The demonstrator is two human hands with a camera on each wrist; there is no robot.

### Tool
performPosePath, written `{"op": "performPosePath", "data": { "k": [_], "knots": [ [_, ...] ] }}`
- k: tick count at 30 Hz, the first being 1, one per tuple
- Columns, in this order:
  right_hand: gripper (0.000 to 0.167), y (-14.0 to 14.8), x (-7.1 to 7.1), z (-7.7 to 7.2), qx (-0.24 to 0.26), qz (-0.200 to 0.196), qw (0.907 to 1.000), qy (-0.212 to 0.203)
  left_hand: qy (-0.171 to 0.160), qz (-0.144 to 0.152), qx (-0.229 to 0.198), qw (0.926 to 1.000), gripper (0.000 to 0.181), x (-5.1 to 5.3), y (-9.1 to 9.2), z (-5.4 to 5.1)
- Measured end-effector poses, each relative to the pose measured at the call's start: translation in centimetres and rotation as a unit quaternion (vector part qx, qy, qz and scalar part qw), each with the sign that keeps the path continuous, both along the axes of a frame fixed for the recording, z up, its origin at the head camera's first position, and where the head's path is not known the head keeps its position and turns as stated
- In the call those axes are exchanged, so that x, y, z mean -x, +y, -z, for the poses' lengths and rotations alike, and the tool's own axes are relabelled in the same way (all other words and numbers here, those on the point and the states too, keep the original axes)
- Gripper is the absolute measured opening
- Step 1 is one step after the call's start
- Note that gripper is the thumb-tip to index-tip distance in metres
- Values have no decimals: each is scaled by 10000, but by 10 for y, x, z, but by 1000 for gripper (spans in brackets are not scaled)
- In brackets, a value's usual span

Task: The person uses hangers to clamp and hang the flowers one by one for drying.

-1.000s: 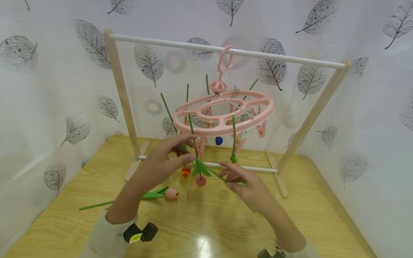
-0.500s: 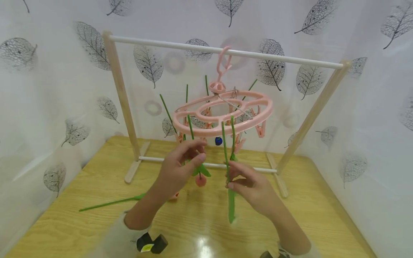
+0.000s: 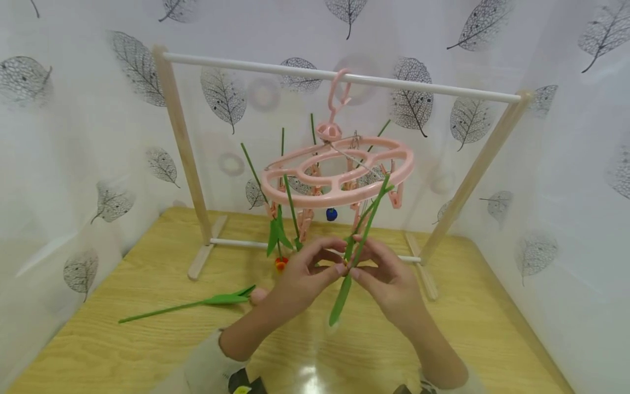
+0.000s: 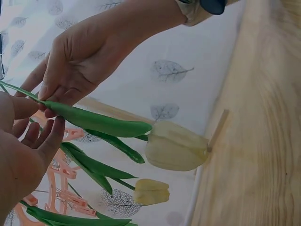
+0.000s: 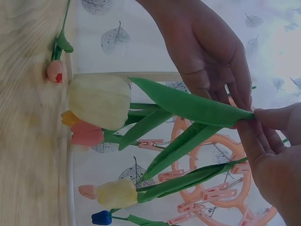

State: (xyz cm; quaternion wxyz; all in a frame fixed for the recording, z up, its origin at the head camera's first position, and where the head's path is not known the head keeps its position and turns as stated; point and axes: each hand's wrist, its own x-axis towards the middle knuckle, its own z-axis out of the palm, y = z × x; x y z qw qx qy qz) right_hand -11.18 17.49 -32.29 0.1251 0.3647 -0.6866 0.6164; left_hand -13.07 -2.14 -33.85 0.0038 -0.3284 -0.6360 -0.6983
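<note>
In the head view, my right hand (image 3: 389, 279) pinches the green stem of a cream tulip (image 4: 176, 146) at its leaf base. My left hand (image 3: 315, 268) meets it there, thumb and curled fingers at the same stem. The stem slants up to the right, and a long leaf (image 3: 340, 301) hangs below the fingers. Both wrist views show the large cream bloom hanging down. Just behind, a smaller pale yellow tulip (image 4: 151, 191) hangs from a pink round clip hanger (image 3: 339, 196).
The hanger hooks over the white rod (image 3: 418, 86) of a wooden stand (image 3: 179, 126). Red-orange (image 3: 281, 265) and blue (image 3: 332, 214) tulips hang below it, among pink clips (image 3: 396, 198). One pink tulip (image 3: 223, 299) lies on the wooden table (image 3: 123, 350) at left.
My left hand has left the hanging pink tulip and moved right to the cream tulip. My right hand has swung that tulip's stem from low and sideways to upright, now leaning right.
</note>
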Motion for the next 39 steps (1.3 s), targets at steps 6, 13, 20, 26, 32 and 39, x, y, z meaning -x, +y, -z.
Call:
{"op": "performPosePath", "data": {
  "k": [6, 13, 20, 26, 32, 39],
  "knots": [
    [51, -6, 0, 3, -36, 456, 9983, 365, -336, 77, 116, 9993, 39, -1, 1, -2],
    [56, -7, 0, 4, -636, 1453, 9814, 1081, -337, 218, 288, 9988, 42, -1, 1, 0],
    [52, -6, -1, 3, -863, 1754, 9712, 1364, -235, 420, 481, 9977, 46, 0, -1, 1],
    [51, -5, 1, 4, -858, 1666, 9729, 1357, -162, 511, 546, 9971, 50, 2, -1, 1],
    [49, -3, 2, 4, -790, 1556, 9746, 1405, -55, 572, 559, 9968, 43, 3, -4, 2],
    [47, 6, 3, 1, -840, 1498, 9795, 1054, 158, 397, 559, 9975, 42, 5, -11, -5]
  ]
}}
